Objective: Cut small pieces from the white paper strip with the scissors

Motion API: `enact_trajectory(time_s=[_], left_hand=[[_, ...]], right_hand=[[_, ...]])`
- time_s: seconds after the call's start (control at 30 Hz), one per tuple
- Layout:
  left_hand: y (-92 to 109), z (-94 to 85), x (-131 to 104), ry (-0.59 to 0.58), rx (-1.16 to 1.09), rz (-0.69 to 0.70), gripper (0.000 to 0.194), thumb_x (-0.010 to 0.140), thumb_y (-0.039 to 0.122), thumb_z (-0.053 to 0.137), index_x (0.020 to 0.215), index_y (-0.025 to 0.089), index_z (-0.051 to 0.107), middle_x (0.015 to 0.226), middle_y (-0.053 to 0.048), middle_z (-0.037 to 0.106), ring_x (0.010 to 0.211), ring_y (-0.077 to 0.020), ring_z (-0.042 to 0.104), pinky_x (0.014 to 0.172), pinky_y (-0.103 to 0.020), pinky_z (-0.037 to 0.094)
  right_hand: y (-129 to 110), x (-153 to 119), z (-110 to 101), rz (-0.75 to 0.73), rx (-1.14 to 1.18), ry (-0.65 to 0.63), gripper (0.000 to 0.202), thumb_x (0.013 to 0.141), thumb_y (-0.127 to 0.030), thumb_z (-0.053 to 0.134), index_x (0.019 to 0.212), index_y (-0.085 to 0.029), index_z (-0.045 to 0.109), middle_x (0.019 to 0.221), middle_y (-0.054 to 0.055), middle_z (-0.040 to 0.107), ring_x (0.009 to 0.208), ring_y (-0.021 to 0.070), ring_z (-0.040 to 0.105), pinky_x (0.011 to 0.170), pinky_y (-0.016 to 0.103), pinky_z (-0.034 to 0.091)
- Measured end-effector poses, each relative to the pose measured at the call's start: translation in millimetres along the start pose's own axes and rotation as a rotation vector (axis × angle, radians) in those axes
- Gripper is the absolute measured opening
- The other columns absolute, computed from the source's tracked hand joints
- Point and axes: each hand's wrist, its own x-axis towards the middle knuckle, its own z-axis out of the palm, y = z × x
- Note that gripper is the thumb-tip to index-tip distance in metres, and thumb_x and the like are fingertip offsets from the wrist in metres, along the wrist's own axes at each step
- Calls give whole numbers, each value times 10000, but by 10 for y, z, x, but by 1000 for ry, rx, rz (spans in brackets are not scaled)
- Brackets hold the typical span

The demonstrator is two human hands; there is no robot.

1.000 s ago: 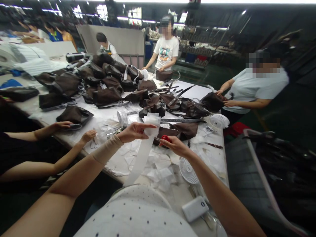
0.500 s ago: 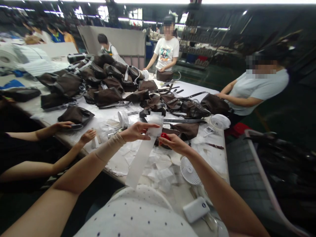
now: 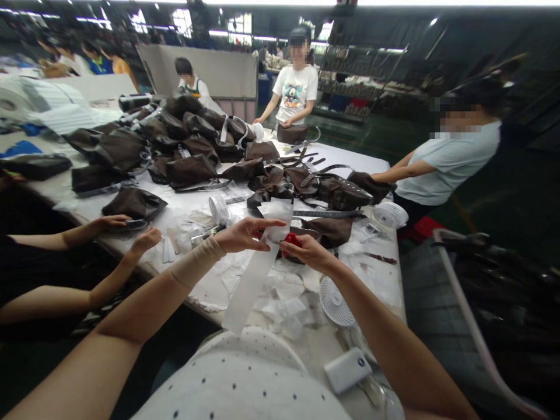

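A long translucent white strip (image 3: pixel 250 287) hangs from my left hand (image 3: pixel 247 234), whose thumb and fingers pinch it near its upper end. My right hand (image 3: pixel 310 252) is closed around a small red-handled tool (image 3: pixel 291 239), held against the right edge of the strip; its working end is too small to make out. Above my fingers the strip's top spreads into wider white sheets. Scattered clear and white pieces (image 3: pixel 291 306) lie on the table below my hands.
Dark brown bags (image 3: pixel 192 172) are heaped across the white table (image 3: pixel 341 156). White fans (image 3: pixel 336 300) and a white power bank (image 3: pixel 347 371) lie near me. A co-worker's hands (image 3: pixel 146 238) are at the left; a grey bin (image 3: pixel 441 315) stands right. Other people stand beyond.
My hands have barely moved; the strip's upper end has shifted slightly right. The person at the right has leaned back, drawing a bag leftward. The co-worker's nearer hand at the left has moved slightly left.
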Motion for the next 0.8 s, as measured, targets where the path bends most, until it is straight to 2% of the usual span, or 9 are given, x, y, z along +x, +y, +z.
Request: enact_trajectory(time_s=[0.17, 0.27, 0.47, 0.8], left_hand=[[6, 11, -1, -2, 19, 3, 683, 704, 231, 777, 1340, 182, 532, 1253, -142, 605, 764, -121, 595, 694, -246, 517], [14, 15, 3, 1, 23, 5, 677, 709, 232, 776, 1339, 186, 533, 1285, -145, 587, 749, -111, 598, 682, -233, 514], [32, 29, 13, 8, 22, 36, 680, 698, 223, 784, 1330, 167, 540, 1300, -153, 585, 892, -176, 629, 708, -239, 524], [56, 40, 13, 24, 3, 27, 728, 641, 217, 826, 1315, 148, 559, 1259, -163, 616, 881, -209, 657, 713, -259, 547]], right_hand=[[-21, 0, 4, 5, -10, -18, 530, 754, -654, 590, 672, -134, 646, 560, -33, 426, 534, 89, 306, 515, 260, 239], [-23, -1, 16, 4, -16, -11, 524, 760, -649, 587, 675, -135, 646, 538, -43, 397, 528, 89, 296, 514, 259, 237], [-25, 11, 42, -6, -4, 15, 518, 764, -641, 592, 655, -138, 645, 517, -49, 357, 516, 89, 279, 512, 264, 232], [-21, 26, 56, 2, 22, 13, 521, 754, -640, 600, 633, -135, 639, 518, -46, 357, 519, 89, 277, 512, 262, 224]])
